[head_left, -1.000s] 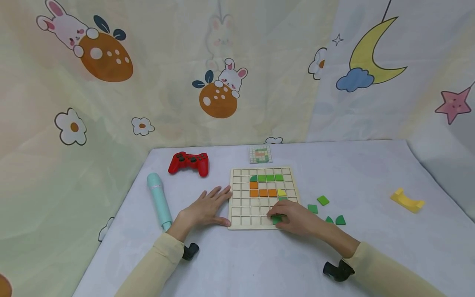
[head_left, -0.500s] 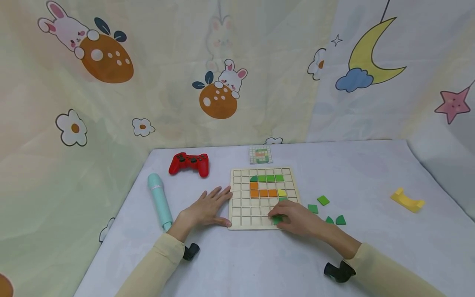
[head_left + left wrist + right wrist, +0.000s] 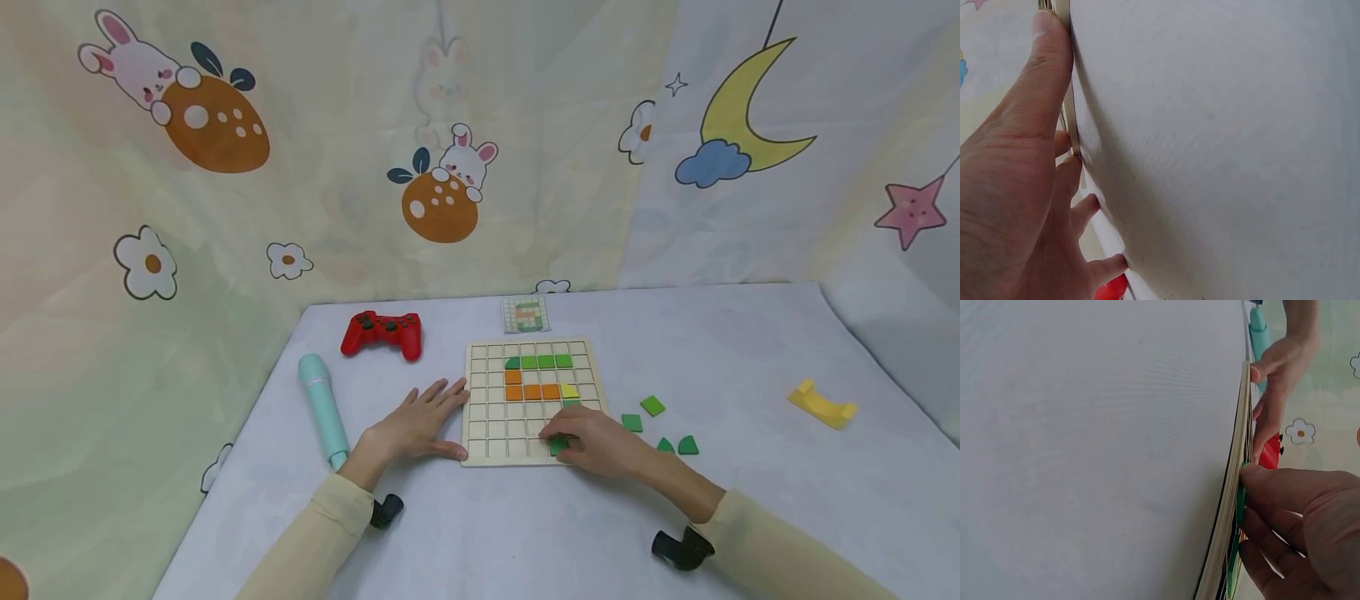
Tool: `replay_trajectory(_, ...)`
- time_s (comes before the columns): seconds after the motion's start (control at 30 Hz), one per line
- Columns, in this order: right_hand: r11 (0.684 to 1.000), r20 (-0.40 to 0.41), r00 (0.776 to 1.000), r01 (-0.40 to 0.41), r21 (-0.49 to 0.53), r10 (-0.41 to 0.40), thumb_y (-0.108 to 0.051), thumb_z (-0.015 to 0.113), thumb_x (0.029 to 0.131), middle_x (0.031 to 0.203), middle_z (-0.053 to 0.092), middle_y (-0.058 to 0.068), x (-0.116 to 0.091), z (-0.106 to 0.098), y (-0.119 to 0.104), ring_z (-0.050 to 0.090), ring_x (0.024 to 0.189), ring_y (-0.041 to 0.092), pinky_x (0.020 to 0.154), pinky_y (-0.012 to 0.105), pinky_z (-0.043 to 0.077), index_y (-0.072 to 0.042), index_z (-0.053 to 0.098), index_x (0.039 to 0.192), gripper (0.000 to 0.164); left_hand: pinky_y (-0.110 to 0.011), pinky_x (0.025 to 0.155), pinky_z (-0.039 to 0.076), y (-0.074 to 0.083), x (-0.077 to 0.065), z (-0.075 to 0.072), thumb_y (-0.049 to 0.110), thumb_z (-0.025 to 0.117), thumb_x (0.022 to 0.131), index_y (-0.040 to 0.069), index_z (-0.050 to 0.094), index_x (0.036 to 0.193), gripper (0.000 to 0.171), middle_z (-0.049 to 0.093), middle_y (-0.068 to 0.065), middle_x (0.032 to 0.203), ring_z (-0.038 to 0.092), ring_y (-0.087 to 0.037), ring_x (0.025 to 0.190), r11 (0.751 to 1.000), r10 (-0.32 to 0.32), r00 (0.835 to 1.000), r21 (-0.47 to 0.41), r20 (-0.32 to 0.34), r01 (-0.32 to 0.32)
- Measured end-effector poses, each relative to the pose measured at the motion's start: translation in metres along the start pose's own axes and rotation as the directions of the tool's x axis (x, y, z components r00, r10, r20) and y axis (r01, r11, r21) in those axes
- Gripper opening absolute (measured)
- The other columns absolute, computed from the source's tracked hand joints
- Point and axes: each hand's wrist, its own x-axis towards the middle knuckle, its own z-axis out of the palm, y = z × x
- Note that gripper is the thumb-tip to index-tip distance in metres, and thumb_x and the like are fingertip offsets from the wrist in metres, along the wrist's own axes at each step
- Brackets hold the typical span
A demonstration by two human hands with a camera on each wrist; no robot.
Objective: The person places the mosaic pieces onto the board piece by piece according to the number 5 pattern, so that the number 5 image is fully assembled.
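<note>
A square wooden grid board [image 3: 487,425] lies on the white table, with green, orange and yellow tiles in several of its cells. My left hand [image 3: 411,427] has its fingers spread, and its thumb and fingertips touch the board's left edge. At the board's lower right, my right hand [image 3: 600,440] pinches a green tile [image 3: 1241,499] between thumb and fingertips, down at the board's surface. That hand covers part of the cells around it. Another green tile [image 3: 572,403] shows just above its knuckles.
Right of the board lie loose green tiles [image 3: 652,406], and farther right a yellow curved block [image 3: 822,406]. Behind the board is a small pattern card [image 3: 526,315]. A red game controller [image 3: 382,333] and a light-blue toy microphone [image 3: 323,408] lie on the left.
The view has shifted slightly. Both hands keep nearly the same place at the board, and the tiles have not visibly moved.
</note>
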Motion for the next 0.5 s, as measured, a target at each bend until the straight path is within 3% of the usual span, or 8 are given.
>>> replay_trajectory(0.13,0.999,-0.017,0.999,-0.033,0.01,0.034,-0.012,0.073,0.084,0.113,0.067,-0.006,-0.006,-0.007,0.003,0.059,0.108,0.015,0.091,0.033,0.053,-0.016,0.071,0.113,0.029,-0.062,0.117,0.019,-0.001,0.001,0.001,0.069,0.063,0.077,0.022,0.02,0.156,0.102,0.009,0.004,0.165,0.01,-0.029,0.152,1.0,0.005,1.0,0.0,0.001,-0.005)
replay_trajectory(0.33,0.983,-0.066,0.981,-0.184,0.017,0.184,-0.013,0.073,0.084,0.115,0.066,-0.005,-0.026,-0.029,0.027,0.059,0.105,0.016,0.089,0.037,0.054,-0.015,0.07,0.115,0.031,-0.062,0.116,0.019,0.0,0.0,0.001,0.069,0.063,0.077,0.022,0.02,0.156,0.102,0.01,0.004,0.165,0.011,-0.028,0.152,1.0,0.007,1.0,0.013,-0.008,-0.007)
replay_trajectory(0.5,0.98,-0.127,0.973,-0.195,-0.024,0.191,-0.012,0.077,0.08,0.111,0.068,0.0,-0.048,-0.044,0.052,0.06,0.095,0.017,0.083,0.037,0.054,-0.01,0.07,0.114,0.035,-0.062,0.116,0.019,0.0,0.0,0.0,0.069,0.064,0.076,0.022,0.02,0.156,0.102,0.01,0.004,0.165,0.011,-0.028,0.152,1.0,0.006,1.0,0.013,-0.01,-0.005)
